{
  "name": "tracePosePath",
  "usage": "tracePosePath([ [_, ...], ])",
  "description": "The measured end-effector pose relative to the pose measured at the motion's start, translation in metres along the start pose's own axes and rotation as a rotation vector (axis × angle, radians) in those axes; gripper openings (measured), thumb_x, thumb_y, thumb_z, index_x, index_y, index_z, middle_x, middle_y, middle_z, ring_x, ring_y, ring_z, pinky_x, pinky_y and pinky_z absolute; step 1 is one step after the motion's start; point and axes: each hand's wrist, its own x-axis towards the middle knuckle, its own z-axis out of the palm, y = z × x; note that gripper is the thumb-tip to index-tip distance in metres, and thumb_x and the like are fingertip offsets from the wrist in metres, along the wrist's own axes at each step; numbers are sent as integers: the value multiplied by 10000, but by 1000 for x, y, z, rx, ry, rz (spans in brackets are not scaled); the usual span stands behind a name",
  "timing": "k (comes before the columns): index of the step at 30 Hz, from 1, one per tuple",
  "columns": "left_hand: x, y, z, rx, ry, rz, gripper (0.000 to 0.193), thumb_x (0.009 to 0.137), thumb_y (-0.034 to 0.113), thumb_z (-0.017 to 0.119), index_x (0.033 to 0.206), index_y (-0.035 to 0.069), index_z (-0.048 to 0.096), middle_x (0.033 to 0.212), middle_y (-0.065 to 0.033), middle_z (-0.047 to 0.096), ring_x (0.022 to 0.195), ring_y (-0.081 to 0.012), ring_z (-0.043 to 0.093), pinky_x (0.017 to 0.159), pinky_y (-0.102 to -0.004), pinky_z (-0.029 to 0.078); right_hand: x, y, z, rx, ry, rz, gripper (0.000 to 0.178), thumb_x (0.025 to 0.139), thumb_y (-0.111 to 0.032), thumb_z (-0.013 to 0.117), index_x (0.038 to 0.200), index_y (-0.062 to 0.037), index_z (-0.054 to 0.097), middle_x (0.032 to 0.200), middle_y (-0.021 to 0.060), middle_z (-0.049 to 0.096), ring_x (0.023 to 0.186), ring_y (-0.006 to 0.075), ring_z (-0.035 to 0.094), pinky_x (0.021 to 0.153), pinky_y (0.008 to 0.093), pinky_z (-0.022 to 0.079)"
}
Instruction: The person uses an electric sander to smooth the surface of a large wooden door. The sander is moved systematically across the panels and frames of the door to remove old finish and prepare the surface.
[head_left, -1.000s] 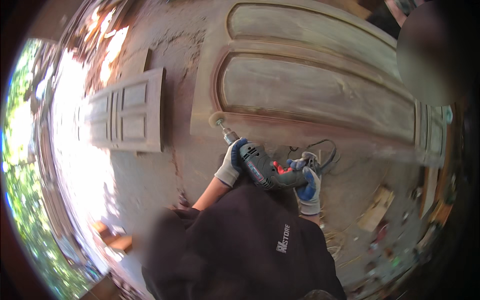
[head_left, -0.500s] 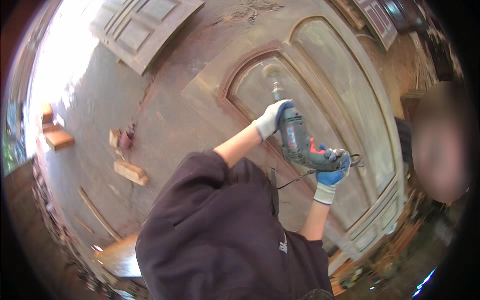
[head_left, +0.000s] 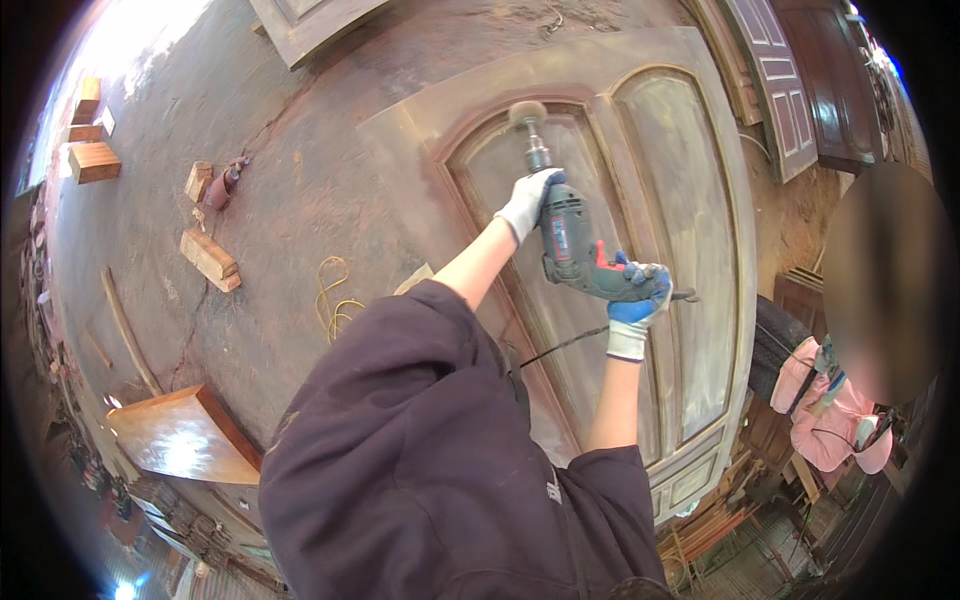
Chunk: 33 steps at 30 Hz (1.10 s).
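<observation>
- Head view: I see the grey drill at two o'clock from centre, its round head pointing toward eleven, over a panelled door; whether it touches, I cannot tell.
- My left hand, gloved, wraps the drill's front, behind the chuck.
- My right hand, also gloved, is closed around its rear handle.
- A wooden block lies at nine o'clock.

gap between forearms, black cord crossing it, drill closing its far end
</observation>
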Motion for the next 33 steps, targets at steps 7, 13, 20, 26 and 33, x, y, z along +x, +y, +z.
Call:
tracePosePath([
  [7, 9, 3, 38, 150, -119, -27, 223, 806, 292, 685, 893, 91, 643, 729, -48, 637, 590, -169, 602, 590, -333, 516, 1, -6, 3, -17, 229, -108, 287, 867, -335, 554, 702, -103, 513, 604, 19, 440, 625, 191, 515, 939, 507, 436],
  [13, -10, -19, -15, -178, -163, -41, 182, 850, 275, 633, 893, 101, 600, 761, -59, 645, 665, -185, 634, 648, -371, 550, -7, -13, -12, 8, -25, 41, 284, 890, -333, 561, 787, -69, 583, 641, 53, 499, 647, 205, 510, 946, 519, 411],
  [20, -4, 0, 19, 44, -57, 31, 260, 783, 305, 712, 898, 105, 591, 721, -34, 613, 613, -168, 595, 604, -340, 516, 5, -8, -6, 141, 38, 9, 279, 901, -316, 545, 747, -84, 569, 635, 37, 506, 647, 206, 523, 954, 524, 407],
  [26, -11, -15, -25, -258, -52, -7, 174, 840, 269, 633, 864, 103, 587, 754, -88, 647, 644, -232, 636, 646, -395, 551, 15, -15, -2, -29, -89, 161, 281, 903, -327, 556, 764, -84, 586, 646, 41, 511, 649, 200, 510, 953, 523, 406],
  [33, -5, -16, -9, -89, 36, 155, 200, 826, 261, 675, 888, 81, 617, 751, -51, 636, 640, -190, 613, 637, -362, 524, 24, -11, -16, -4, -66, 152, 287, 888, -341, 553, 747, -93, 587, 638, 38, 497, 643, 197, 501, 964, 525, 387],
])
